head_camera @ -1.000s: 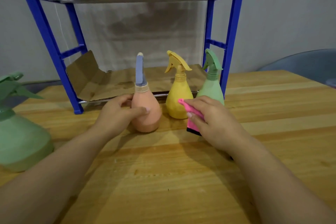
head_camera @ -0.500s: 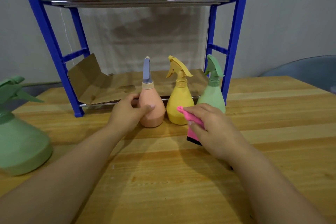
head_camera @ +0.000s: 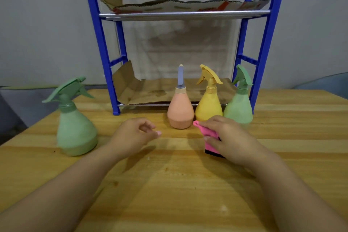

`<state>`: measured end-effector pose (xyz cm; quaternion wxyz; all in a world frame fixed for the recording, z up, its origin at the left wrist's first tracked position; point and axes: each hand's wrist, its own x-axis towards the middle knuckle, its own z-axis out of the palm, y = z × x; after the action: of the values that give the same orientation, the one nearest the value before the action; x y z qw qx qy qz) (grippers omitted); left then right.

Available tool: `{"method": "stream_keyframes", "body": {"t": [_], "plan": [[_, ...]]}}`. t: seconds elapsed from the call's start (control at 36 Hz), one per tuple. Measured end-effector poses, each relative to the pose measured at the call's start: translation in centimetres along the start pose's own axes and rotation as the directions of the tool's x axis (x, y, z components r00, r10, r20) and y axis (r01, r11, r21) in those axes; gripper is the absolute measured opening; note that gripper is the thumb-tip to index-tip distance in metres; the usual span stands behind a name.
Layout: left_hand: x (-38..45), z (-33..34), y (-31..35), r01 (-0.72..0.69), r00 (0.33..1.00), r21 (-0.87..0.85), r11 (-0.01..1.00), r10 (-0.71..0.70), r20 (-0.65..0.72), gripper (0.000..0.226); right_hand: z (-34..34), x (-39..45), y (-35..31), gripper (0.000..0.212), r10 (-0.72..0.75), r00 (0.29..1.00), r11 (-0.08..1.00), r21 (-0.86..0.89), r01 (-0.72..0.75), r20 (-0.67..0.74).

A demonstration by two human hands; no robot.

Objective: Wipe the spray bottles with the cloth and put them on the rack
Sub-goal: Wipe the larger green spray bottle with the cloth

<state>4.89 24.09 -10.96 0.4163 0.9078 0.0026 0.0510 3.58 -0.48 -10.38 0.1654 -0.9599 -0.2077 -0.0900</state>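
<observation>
Wooden table [head_camera: 169,184], blue rack [head_camera: 98,47] at the far side, one bottle left to wipe.
Big green bottle [head_camera: 75,128] stands far left; left hand [head_camera: 135,135] hangs loose, empty; three bottles [head_camera: 180,111] wait by the rack; right hand [head_camera: 226,137] grips pink cloth [head_camera: 209,137]. Next, I think: grab the green one.

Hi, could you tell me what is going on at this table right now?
A person is cleaning spray bottles for the blue rack. The right hand holds a pink cloth; the left hand hangs loose, holding nothing. Orange, yellow and small green bottles stand at the rack's foot. A bigger green bottle waits left.
</observation>
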Motion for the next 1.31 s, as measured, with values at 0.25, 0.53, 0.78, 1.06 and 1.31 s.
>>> {"method": "stream_keyframes", "body": {"t": [0.25,0.53,0.78,1.06,1.31], "plan": [[-6.0,-4.6,-2.8,-0.039,0.999,0.028,0.999,0.04,-0.022,0.016,-0.3,0.7,-4.8,0.046,-0.132,0.976,0.985,-0.088,0.149,0.174],[-8.6,-10.1,-8.1,0.039,0.968,-0.052,0.998,-0.05,-0.246,0.01,0.8,1.8,-10.3,0.048,-0.25,0.963,0.967,-0.032,0.254,0.097],[-5.1,-12.7,-10.4,0.024,0.874,-0.174,0.985,-0.105,-0.475,0.034,3.3,2.2,-12.6,0.048,-0.197,0.98,0.98,0.04,0.197,0.003],[-2.0,-12.3,-9.7,-0.114,0.92,-0.222,0.968,0.018,-0.391,0.042,6.0,2.7,-12.2,0.048,-0.029,0.998,1.0,0.004,0.029,0.049],[-0.9,-11.4,-9.0,-0.198,0.94,-0.28,0.939,0.102,-0.324,0.039,7.4,2.0,-11.7,0.04,0.141,0.976,0.985,-0.119,-0.122,0.166]]}}
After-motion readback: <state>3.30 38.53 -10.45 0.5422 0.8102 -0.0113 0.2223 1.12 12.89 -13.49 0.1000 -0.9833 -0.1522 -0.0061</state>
